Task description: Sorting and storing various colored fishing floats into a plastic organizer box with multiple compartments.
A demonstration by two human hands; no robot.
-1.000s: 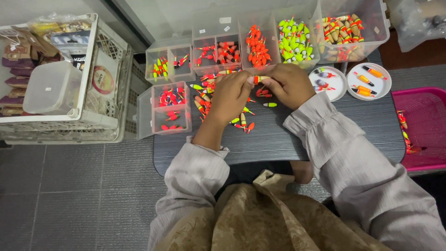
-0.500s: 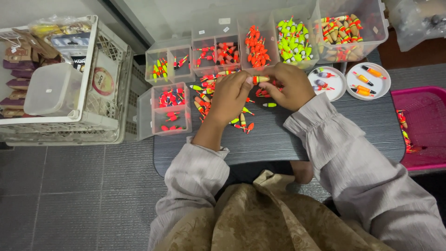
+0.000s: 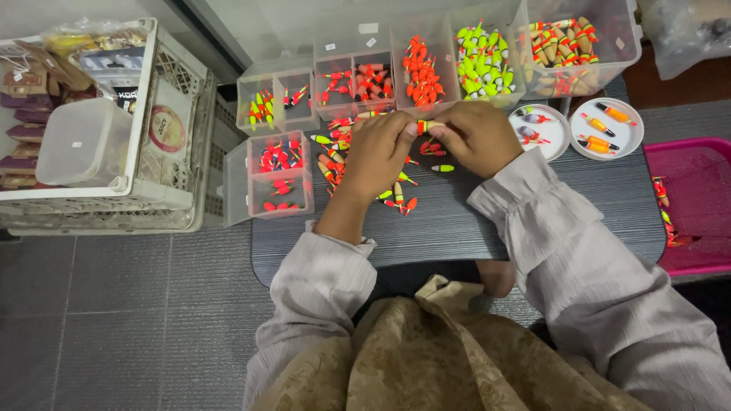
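Grey tile floor [image 3: 114,320] all round, with a low dark counter [image 3: 472,221] in the middle of it, and the person sits over that counter sorting small fishing floats. Both hands meet above the loose pile: the left hand [image 3: 378,152] and the right hand [image 3: 478,137] pinch one orange float [image 3: 428,126] between their fingertips, each grip closed on an end of it, just in front of the row of clear bins [image 3: 426,68]. Going by how things lie, the sorting looks well underway but not finished. The bins along the back already hold separated batches: orange-red ones, a yellow-green lot [image 3: 483,61], and a mixed striped lot in the big tub [image 3: 579,46]. Two white dishes [image 3: 582,129] to the right carry a few floats each, and the small box [image 3: 278,171] at the left edge has red ones in it. What's left is the scatter of loose floats [image 3: 358,164] lying on the counter under and beside the left hand, maybe a couple dozen, hard to count with the hand over them. A pink tray [image 3: 697,205] at far right has a few more along its rim. A white crate [image 3: 99,122] with packets sits on the floor to the left, apart from the work.
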